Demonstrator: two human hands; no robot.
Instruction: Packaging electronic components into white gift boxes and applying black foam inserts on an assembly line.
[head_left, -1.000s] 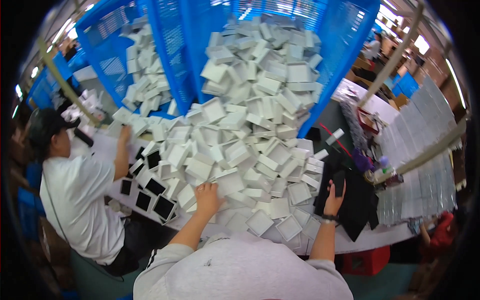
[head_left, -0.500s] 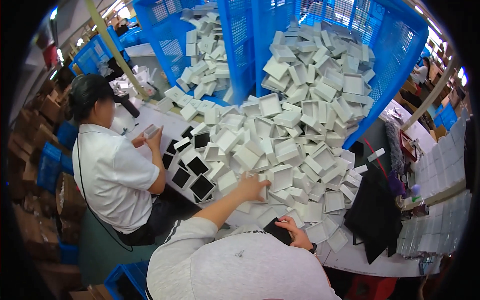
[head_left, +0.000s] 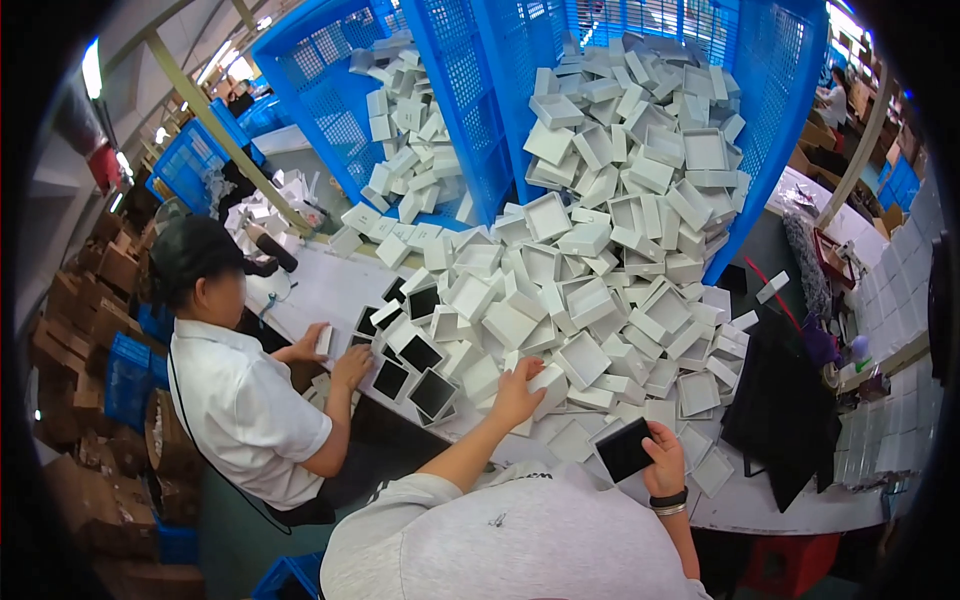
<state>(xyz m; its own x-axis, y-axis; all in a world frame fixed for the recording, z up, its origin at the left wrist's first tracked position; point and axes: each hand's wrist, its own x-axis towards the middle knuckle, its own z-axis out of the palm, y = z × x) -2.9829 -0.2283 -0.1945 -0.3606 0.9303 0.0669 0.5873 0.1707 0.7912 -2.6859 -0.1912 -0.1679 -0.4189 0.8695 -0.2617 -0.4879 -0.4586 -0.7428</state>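
Observation:
My left hand [head_left: 518, 393] reaches to the near edge of the pile, its fingers closed about a small white box [head_left: 549, 384]. To its right, my right hand [head_left: 664, 460] grips a shallow white box with a black inside [head_left: 623, 449], tilted above the table edge, thumb over the rim. Loose white box parts [head_left: 590, 300] lie heaped in front of both hands. Several box parts with black insides, one being a black-lined box [head_left: 432, 394], lie left of my left hand.
Two blue perforated crates [head_left: 465, 120] lie tipped toward the table, spilling white boxes. A co-worker in a white shirt [head_left: 245, 400] sits at the left, handling a box. Black cloth [head_left: 785, 420] hangs over the table at the right, near stacked clear-wrapped packs [head_left: 880, 440].
My right hand has moved right and lifted the black-lined box, which now shows its inside. My left hand has shifted slightly right. The co-worker's hands have lowered, and the view has turned slightly.

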